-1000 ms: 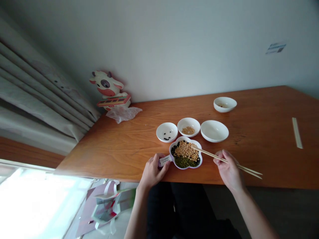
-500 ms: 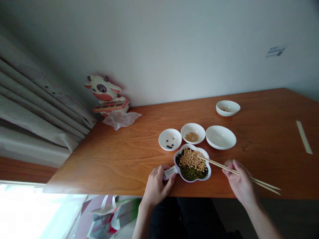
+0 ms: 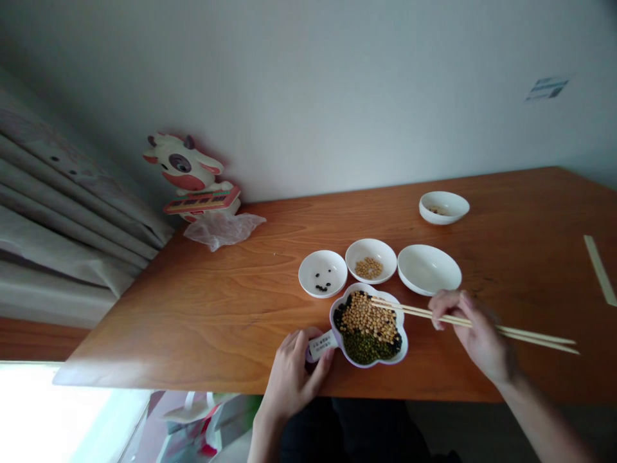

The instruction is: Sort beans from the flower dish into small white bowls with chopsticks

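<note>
My left hand (image 3: 296, 370) is closed round the labelled handle of a flower-shaped white dish (image 3: 403, 344) near the table's front edge. Soybeans (image 3: 369, 315), green mung beans (image 3: 366, 347) and black beans (image 3: 341, 312) lie in it. My right hand (image 3: 470, 328) holds a pair of chopsticks (image 3: 520, 334), their tips among the soybeans; whether a bean sits between the tips I cannot tell. Just behind the dish stand three white bowls: a left bowl (image 3: 308, 270) with several black beans, a middle bowl (image 3: 354, 254) with soybeans, and a right bowl (image 3: 429, 270) in which no beans show.
A fourth white bowl (image 3: 443, 217) with a few small bits stands farther back. A cow-shaped toy keyboard (image 3: 193, 177) and a crumpled plastic bag (image 3: 224, 230) are at the back left. A pale strip (image 3: 600, 270) lies at the far right of the wooden table (image 3: 193, 321).
The view has shifted slightly. The chopsticks' tips have moved a little left over the soybeans, and the sticks lie flatter. My left hand keeps its hold on the handle.
</note>
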`<state>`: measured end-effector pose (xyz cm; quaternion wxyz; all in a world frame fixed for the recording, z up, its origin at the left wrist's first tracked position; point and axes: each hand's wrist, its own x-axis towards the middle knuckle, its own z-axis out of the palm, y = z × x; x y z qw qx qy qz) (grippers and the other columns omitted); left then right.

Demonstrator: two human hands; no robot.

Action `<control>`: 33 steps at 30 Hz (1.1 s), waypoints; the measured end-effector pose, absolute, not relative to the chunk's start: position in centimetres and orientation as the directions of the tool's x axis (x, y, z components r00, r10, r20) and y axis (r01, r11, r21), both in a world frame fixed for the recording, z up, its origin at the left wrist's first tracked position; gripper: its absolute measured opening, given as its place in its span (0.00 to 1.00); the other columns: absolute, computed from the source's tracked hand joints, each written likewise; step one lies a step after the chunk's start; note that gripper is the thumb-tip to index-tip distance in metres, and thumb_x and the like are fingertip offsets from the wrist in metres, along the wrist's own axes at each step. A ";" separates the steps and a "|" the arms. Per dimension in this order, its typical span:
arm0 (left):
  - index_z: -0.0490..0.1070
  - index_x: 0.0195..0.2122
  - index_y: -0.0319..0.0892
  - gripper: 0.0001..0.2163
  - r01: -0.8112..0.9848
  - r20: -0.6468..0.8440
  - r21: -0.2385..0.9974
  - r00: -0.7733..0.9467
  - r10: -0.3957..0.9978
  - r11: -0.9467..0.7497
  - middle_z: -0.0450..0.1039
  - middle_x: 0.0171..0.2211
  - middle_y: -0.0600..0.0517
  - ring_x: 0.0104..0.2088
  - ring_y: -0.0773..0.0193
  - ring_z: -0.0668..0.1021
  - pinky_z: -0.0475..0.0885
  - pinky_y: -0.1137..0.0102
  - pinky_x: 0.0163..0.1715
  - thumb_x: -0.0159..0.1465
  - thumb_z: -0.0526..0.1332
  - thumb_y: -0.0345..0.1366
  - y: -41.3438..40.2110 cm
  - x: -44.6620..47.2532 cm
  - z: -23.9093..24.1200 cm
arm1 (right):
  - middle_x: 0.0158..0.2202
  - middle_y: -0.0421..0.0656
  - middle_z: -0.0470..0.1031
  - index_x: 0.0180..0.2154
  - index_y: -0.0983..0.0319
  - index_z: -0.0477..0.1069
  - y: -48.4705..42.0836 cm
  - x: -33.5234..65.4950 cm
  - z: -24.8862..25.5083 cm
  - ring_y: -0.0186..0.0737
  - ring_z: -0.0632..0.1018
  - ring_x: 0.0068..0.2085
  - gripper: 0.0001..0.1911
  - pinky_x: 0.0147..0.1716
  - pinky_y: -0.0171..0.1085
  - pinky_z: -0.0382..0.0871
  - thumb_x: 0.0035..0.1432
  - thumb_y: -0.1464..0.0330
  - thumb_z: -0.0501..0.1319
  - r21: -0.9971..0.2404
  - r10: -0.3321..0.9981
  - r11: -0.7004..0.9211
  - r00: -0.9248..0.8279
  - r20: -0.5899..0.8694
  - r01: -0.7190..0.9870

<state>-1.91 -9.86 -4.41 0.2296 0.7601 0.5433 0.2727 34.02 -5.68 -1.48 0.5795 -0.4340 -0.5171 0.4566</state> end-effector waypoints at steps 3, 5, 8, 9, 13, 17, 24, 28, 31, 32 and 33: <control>0.73 0.52 0.46 0.12 0.678 0.133 0.682 0.251 0.959 -0.272 0.82 0.46 0.41 0.45 0.49 0.83 0.79 0.57 0.46 0.79 0.57 0.47 -10.0 -2.0 -4.3 | 0.27 0.46 0.76 0.29 0.56 0.83 -2.0 34.5 0.6 0.46 0.76 0.32 0.31 0.34 0.44 0.70 0.75 0.46 0.56 -0.962 0.949 0.272 -0.175 0.262 0.035; 0.74 0.52 0.47 0.14 0.646 0.116 0.727 0.216 0.969 -0.231 0.82 0.47 0.42 0.47 0.50 0.83 0.79 0.58 0.49 0.81 0.51 0.46 -10.2 -2.1 -4.5 | 0.26 0.46 0.77 0.29 0.56 0.83 0.1 34.5 1.3 0.45 0.76 0.31 0.32 0.33 0.44 0.70 0.74 0.44 0.56 -0.942 0.912 0.324 -0.294 0.287 0.084; 0.74 0.50 0.48 0.16 0.604 0.088 0.782 0.138 0.986 -0.155 0.82 0.43 0.45 0.43 0.53 0.83 0.77 0.63 0.45 0.82 0.49 0.47 -10.4 -2.2 -4.7 | 0.27 0.45 0.77 0.30 0.56 0.83 1.8 34.5 1.0 0.44 0.76 0.29 0.32 0.32 0.44 0.69 0.76 0.45 0.53 -0.915 0.868 0.385 -0.383 0.315 0.119; 0.74 0.47 0.48 0.16 0.592 0.077 0.794 0.122 0.990 -0.135 0.81 0.39 0.47 0.38 0.56 0.82 0.76 0.65 0.41 0.82 0.50 0.48 -10.5 -2.2 -4.7 | 0.27 0.44 0.77 0.30 0.56 0.82 1.9 34.6 0.7 0.43 0.75 0.29 0.32 0.31 0.44 0.68 0.77 0.45 0.52 -0.909 0.859 0.398 -0.397 0.323 0.123; 0.72 0.36 0.46 0.21 0.573 0.067 0.815 0.055 0.996 -0.086 0.75 0.28 0.52 0.29 0.61 0.76 0.70 0.69 0.32 0.82 0.50 0.50 -10.2 -1.9 -4.3 | 0.26 0.44 0.78 0.31 0.55 0.82 1.6 34.9 0.0 0.43 0.76 0.29 0.32 0.31 0.44 0.68 0.79 0.49 0.49 -0.898 0.829 0.420 -0.457 0.322 0.128; 0.73 0.34 0.45 0.23 0.602 0.073 0.797 -0.015 0.997 -0.049 0.75 0.26 0.53 0.26 0.62 0.76 0.70 0.70 0.29 0.81 0.51 0.52 -9.9 -0.9 -4.1 | 0.29 0.45 0.80 0.32 0.55 0.82 1.6 35.0 1.2 0.45 0.78 0.32 0.29 0.35 0.44 0.71 0.79 0.51 0.51 -0.884 0.788 0.445 -0.532 0.310 0.144; 0.73 0.50 0.47 0.11 0.695 0.228 0.718 -0.186 0.956 -0.036 0.84 0.40 0.50 0.36 0.57 0.85 0.78 0.68 0.35 0.79 0.56 0.46 -11.1 1.0 -5.3 | 0.26 0.45 0.79 0.32 0.53 0.83 0.5 35.5 0.4 0.45 0.78 0.29 0.28 0.31 0.44 0.70 0.79 0.55 0.51 -0.791 0.722 0.605 -0.482 0.497 0.091; 0.73 0.54 0.47 0.12 0.730 0.265 0.682 -0.204 0.942 -0.034 0.85 0.44 0.48 0.40 0.56 0.86 0.79 0.67 0.39 0.80 0.54 0.44 -11.4 1.2 -5.8 | 0.27 0.46 0.78 0.33 0.54 0.84 -0.9 35.3 -1.2 0.44 0.77 0.28 0.28 0.30 0.44 0.71 0.79 0.55 0.51 -0.811 0.747 0.581 -0.445 0.495 0.073; 0.74 0.52 0.47 0.12 0.750 0.258 0.660 -0.170 0.951 -0.045 0.84 0.42 0.49 0.38 0.57 0.85 0.78 0.66 0.40 0.81 0.53 0.44 -11.3 1.0 -5.8 | 0.29 0.46 0.78 0.34 0.55 0.83 -1.4 34.8 -1.8 0.43 0.76 0.29 0.28 0.30 0.42 0.71 0.78 0.52 0.51 -0.874 0.807 0.483 -0.416 0.420 0.055; 0.74 0.51 0.47 0.12 0.755 0.257 0.654 -0.159 0.953 -0.050 0.84 0.41 0.50 0.37 0.57 0.85 0.78 0.66 0.39 0.81 0.53 0.44 -11.3 1.0 -5.8 | 0.29 0.46 0.77 0.34 0.55 0.83 -1.5 34.6 -1.9 0.43 0.75 0.29 0.29 0.29 0.42 0.70 0.79 0.51 0.50 -0.891 0.821 0.451 -0.411 0.396 0.044; 0.74 0.50 0.47 0.12 0.759 0.258 0.649 -0.150 0.954 -0.056 0.83 0.40 0.50 0.37 0.58 0.85 0.77 0.67 0.39 0.81 0.53 0.44 -11.3 1.0 -5.8 | 0.29 0.46 0.76 0.33 0.55 0.82 -1.5 34.4 -2.1 0.43 0.75 0.29 0.32 0.28 0.41 0.70 0.79 0.50 0.48 -0.907 0.831 0.421 -0.413 0.371 0.033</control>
